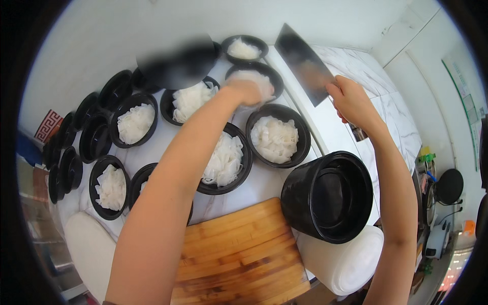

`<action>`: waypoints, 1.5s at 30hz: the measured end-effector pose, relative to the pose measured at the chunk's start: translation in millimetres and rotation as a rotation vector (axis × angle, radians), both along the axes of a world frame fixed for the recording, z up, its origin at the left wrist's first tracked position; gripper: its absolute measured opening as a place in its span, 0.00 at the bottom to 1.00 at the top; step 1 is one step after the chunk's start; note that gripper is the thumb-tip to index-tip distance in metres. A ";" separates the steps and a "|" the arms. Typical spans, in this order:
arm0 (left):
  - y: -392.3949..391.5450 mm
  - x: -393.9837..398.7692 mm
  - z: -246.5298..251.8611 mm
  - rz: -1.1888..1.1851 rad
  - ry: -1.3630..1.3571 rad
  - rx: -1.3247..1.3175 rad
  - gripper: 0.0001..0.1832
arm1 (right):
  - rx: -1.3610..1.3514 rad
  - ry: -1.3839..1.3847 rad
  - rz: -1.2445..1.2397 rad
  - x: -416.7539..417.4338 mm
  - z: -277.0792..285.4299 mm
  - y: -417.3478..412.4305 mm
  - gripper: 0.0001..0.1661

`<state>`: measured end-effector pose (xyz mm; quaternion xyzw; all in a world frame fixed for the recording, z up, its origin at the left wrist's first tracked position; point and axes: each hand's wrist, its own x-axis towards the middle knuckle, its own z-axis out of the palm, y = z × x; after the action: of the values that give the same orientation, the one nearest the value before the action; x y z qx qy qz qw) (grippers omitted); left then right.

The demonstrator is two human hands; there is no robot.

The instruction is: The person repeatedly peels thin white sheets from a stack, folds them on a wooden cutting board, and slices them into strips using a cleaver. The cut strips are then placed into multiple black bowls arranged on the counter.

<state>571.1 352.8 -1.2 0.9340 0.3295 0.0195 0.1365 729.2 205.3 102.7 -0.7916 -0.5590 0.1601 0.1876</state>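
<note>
My left hand [246, 91] reaches into a black bowl [278, 76] at the back, its fingers around wide, translucent white noodles [253, 76]. Motion blurs the hand, and its fingertips are partly hidden by noodles. A cleaver [303, 65] is gripped by its handle in my right hand [350, 99]. Its broad blade is raised and points up and away, to the right of that bowl. Just nearer to me stand another noodle-filled bowl [274, 139] and one [225, 160] partly covered by my left forearm.
A worn wooden cutting board [244, 251] lies in front of me. Right of it, a tall stack of nested black bowls [289, 194] leans beside a white tub [324, 255]. Several empty black bowls [95, 137] line the left. A blurred dark shape [183, 61] hides part of the back.
</note>
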 end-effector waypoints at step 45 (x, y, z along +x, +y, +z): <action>-307.2 -495.1 -50.8 -0.087 -0.107 -0.011 0.15 | 0.507 0.695 -0.497 -266.8 24.8 -508.9 0.10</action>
<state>76.0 45.6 -52.0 0.9442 0.2812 0.0617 0.1599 462.3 -303.7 127.4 -0.7302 -0.2792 0.2238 0.5820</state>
